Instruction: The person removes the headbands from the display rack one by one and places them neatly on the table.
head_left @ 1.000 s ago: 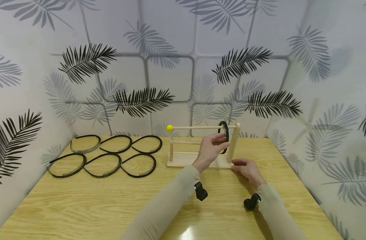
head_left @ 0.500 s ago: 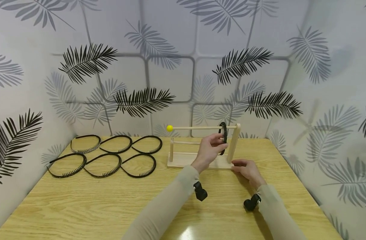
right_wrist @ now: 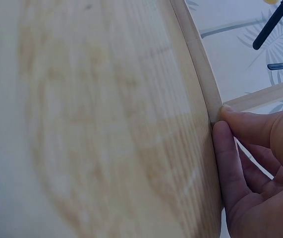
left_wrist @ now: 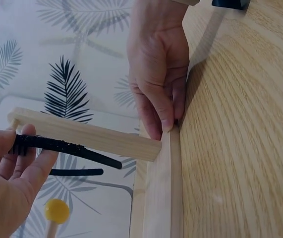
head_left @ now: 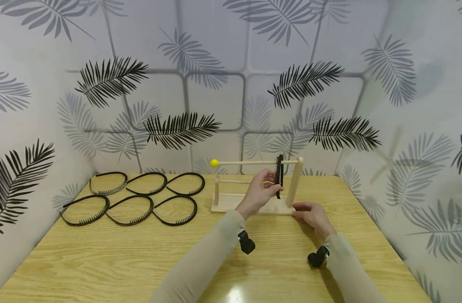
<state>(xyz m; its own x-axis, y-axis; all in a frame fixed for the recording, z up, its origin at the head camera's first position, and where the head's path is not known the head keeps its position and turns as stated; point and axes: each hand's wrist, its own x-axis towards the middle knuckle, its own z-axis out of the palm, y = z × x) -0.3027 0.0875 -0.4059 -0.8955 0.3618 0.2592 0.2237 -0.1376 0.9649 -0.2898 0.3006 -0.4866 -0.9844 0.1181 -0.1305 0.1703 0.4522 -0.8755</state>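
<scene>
My left hand (head_left: 253, 195) pinches a black toothed headband (head_left: 279, 172) between thumb and fingers at the upper rod (head_left: 246, 163) of a wooden stand (head_left: 296, 183). The headband's curved top shows just above the rod. Its two ends (left_wrist: 109, 161) point down toward the base in the left wrist view. A yellow ball (head_left: 214, 163) caps the rod's left end. At the base's right front corner, my right hand (head_left: 313, 215) grips the wood, thumb on top and index finger along the side, as the right wrist view (right_wrist: 260, 158) shows.
Several more black toothed headbands (head_left: 183, 196) lie in two rows on the left of the wooden table (head_left: 113, 261). A lower rod (head_left: 232, 181) on a short post (head_left: 216, 191) runs below the upper one. Leaf-patterned walls (head_left: 216, 101) stand close behind and beside.
The headband has slid slightly left along the upper rod and turned more edge-on, with my left hand moving left and a little down. My right hand stays at the base corner.
</scene>
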